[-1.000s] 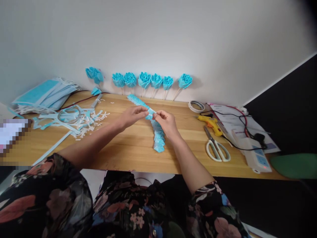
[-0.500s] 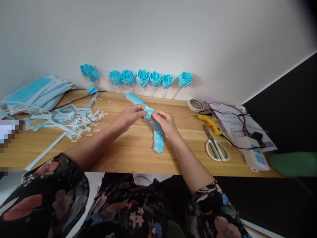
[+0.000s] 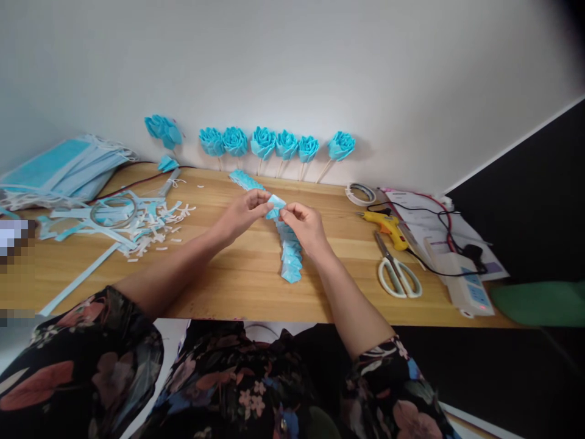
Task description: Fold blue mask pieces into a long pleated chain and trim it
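Your left hand (image 3: 242,217) and right hand (image 3: 307,228) share a narrow fingertip grip on one small blue piece (image 3: 275,205), above mid-counter (image 3: 219,274), probably so both edges are controlled. Folded pieces (image 3: 290,259) lie overlapping beneath, apparently for tidiness. Flowers (image 3: 263,142) lean on the wall (image 3: 292,67), likely because thin sticks (image 3: 324,171) can't stand alone. Scissors (image 3: 393,263) and glue gun (image 3: 387,228) sit to your right.

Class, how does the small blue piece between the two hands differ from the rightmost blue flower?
The small blue piece is held by the left hand and right hand; the rightmost blue flower slants on a stick by the wall. The piece looks flattish, while the flower shows layered petals. The piece is also smaller than the flower. Both are blue.
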The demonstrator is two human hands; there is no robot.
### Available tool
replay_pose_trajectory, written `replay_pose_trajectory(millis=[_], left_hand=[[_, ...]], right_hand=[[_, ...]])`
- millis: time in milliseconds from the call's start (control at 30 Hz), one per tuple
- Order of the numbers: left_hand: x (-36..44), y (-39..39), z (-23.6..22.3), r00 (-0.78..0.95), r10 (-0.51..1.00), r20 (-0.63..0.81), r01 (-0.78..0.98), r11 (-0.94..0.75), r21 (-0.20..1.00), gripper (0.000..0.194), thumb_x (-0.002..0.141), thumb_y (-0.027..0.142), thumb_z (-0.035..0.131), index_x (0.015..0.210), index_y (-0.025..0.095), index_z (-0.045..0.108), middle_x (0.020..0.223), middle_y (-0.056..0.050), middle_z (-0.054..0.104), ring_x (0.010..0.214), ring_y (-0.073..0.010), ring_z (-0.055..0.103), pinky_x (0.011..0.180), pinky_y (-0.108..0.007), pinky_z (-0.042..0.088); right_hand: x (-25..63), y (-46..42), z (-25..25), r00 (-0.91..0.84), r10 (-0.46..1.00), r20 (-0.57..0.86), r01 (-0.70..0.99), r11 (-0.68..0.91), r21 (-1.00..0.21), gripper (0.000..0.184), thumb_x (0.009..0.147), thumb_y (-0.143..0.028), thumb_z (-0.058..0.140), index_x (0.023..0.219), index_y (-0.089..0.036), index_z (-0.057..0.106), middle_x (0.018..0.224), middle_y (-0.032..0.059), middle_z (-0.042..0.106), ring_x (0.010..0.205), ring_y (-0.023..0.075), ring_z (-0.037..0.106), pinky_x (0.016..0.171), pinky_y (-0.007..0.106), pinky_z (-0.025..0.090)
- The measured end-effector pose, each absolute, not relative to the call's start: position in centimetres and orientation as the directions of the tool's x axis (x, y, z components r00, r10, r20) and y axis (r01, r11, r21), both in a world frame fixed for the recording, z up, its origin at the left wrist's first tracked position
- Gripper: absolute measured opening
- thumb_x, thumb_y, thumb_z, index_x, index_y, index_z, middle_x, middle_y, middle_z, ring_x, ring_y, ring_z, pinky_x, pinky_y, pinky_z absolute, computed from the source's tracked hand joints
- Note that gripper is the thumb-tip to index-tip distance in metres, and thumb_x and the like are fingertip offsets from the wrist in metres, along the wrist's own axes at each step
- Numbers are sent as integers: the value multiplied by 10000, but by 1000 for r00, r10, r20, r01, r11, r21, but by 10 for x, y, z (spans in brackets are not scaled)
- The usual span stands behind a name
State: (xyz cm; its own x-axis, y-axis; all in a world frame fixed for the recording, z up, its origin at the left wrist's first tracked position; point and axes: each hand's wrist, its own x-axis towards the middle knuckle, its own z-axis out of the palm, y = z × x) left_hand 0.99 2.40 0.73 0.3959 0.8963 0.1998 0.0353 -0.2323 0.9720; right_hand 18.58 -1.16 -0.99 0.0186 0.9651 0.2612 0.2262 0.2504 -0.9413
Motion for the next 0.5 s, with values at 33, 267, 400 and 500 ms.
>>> replay_pose_trajectory(millis=[33,267,400,500], left_hand=[[9,23,9,359,905,228,28,-255,967,253,801,381,644,930,168,603,839,-25,653,771,-148,593,743,-293,464],[9,11,13,210,839,502,298,-544,784,149,846,327,601,791,190,624,753,-21,623,722,-156,546,726,-305,435],[12,4,10,315,729,608,470,-676,567,128,864,272,596,795,208,684,728,-29,632,754,-185,563,754,-342,403],[13,3,8,339,701,627,536,-692,484,120,874,259,598,840,220,707,756,-33,649,800,-200,579,771,-354,383]], right_hand=[[186,-12,-10,35,964,264,229,249,-941,213,788,-401,626,715,-201,641,704,-9,652,677,138,570,677,259,455],[186,-13,-9,83,956,282,245,254,-935,187,789,-377,616,711,-208,635,704,-9,657,693,145,595,694,261,465],[184,-15,-6,78,949,307,294,272,-916,170,780,-364,618,714,-209,643,700,-10,658,694,149,594,698,268,466],[182,-17,-2,69,936,344,332,304,-893,152,773,-338,615,700,-208,644,694,-9,661,685,148,592,695,270,461]])
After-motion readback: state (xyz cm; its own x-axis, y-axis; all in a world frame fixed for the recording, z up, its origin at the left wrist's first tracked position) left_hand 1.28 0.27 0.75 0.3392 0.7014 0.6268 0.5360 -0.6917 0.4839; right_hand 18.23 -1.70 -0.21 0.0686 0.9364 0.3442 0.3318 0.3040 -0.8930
